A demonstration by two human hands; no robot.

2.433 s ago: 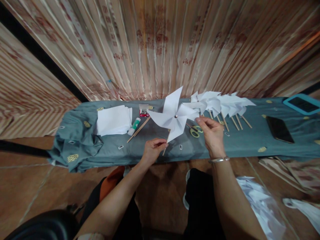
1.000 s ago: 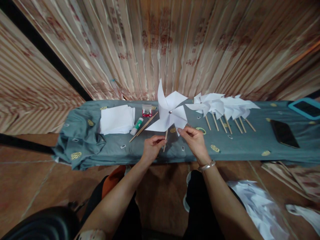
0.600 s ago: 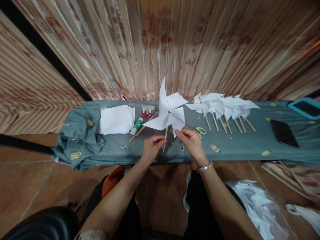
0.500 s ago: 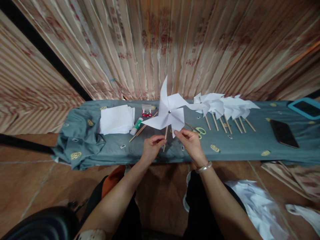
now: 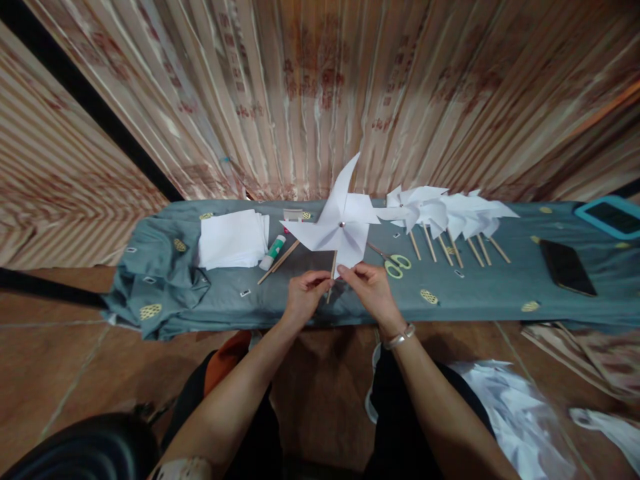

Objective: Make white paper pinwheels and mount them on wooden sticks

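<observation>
A white paper pinwheel [image 5: 350,230] with a metal pin at its centre stands up in front of me over the bench. My left hand [image 5: 306,293] pinches its thin wooden stick [image 5: 334,267] below the blades. Close beside it, my right hand [image 5: 371,287] has thumb and fingers closed on the tip of the pinwheel's lowest blade, near the stick. Behind the left blade, a small box [image 5: 294,215] is mostly hidden. Green-handled scissors [image 5: 395,263] lie just beyond my right hand.
On the cloth-covered bench [image 5: 300,310] lie a stack of white paper [image 5: 233,240], a glue stick [image 5: 273,252] and loose wooden sticks [image 5: 280,261]. Several finished pinwheels [image 5: 450,213] rest at right, then a black phone [image 5: 567,267] and a blue-framed device [image 5: 610,217]. A plastic bag [image 5: 515,413] of white paper pieces sits on the floor.
The pinwheel's blades have turned clockwise, with the lowest blade shifting left toward the stick. My right hand has moved left with that blade tip. My left hand has stayed on the stick.
</observation>
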